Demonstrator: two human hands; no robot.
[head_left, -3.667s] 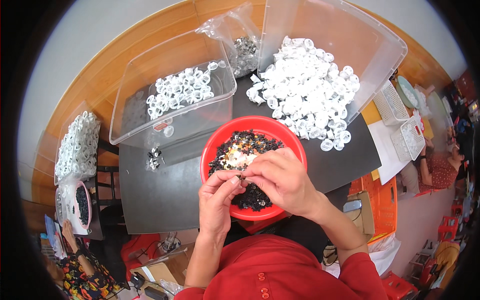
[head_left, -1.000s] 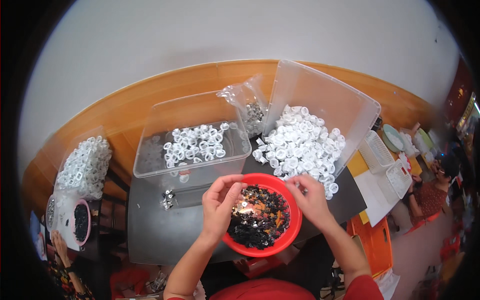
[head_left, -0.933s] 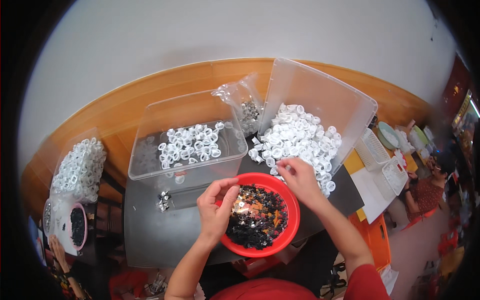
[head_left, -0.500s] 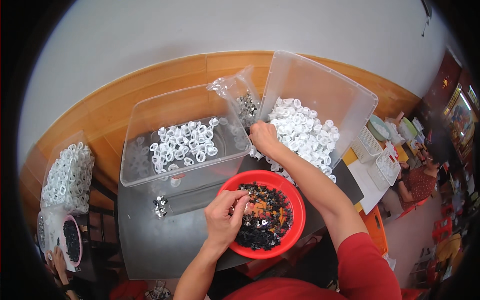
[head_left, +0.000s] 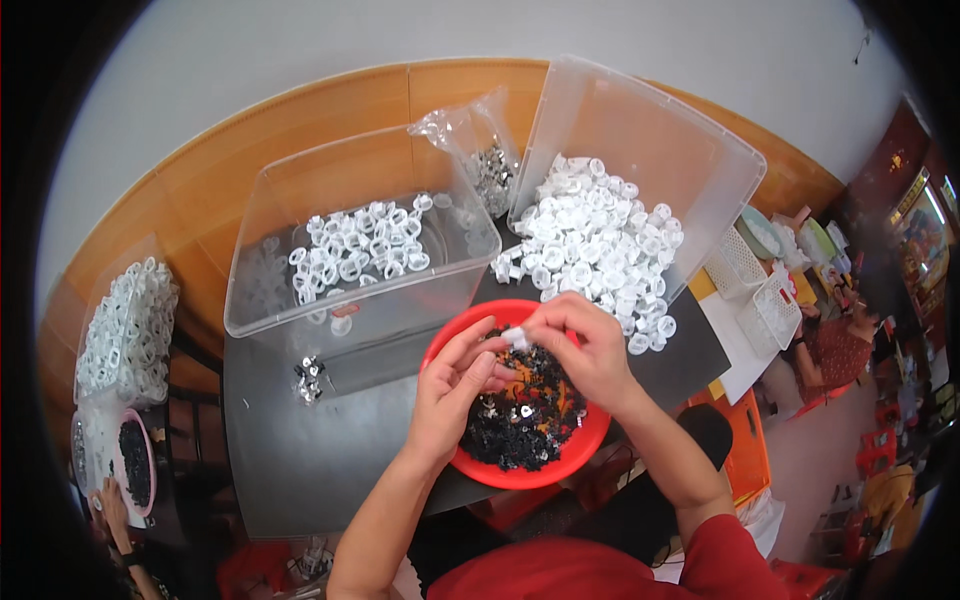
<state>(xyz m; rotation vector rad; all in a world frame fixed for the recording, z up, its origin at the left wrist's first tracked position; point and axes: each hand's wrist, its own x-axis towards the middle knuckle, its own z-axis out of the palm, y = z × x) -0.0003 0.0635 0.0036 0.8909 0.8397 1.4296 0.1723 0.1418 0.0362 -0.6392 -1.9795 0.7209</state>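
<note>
Above the red basin [head_left: 597, 432], my right hand [head_left: 588, 350] pinches a small white plastic ring-shaped part [head_left: 517, 338] between thumb and fingertips. My left hand [head_left: 452, 388] is close beside that part, its index finger raised and its thumb lying against the other curled fingers. Whatever those fingers hold, if anything, is too small to make out. Small black pieces [head_left: 515, 440] fill much of the basin, with a few shiny metal bits among them. The basin's orange bottom shows through in the middle.
A clear bin [head_left: 262, 318] with white rings stands at the left, another clear bin [head_left: 735, 172] lies tipped, spilling white parts [head_left: 600, 235]. Between them is a bag of metal pieces [head_left: 490, 170]. Metal clips [head_left: 310, 380] lie on the dark table [head_left: 300, 470]. Other people work at both sides.
My right hand has come back from the heap of white parts to the basin, bringing a white part. My left hand's index finger has lifted from its pinch. The view has shifted slightly.
</note>
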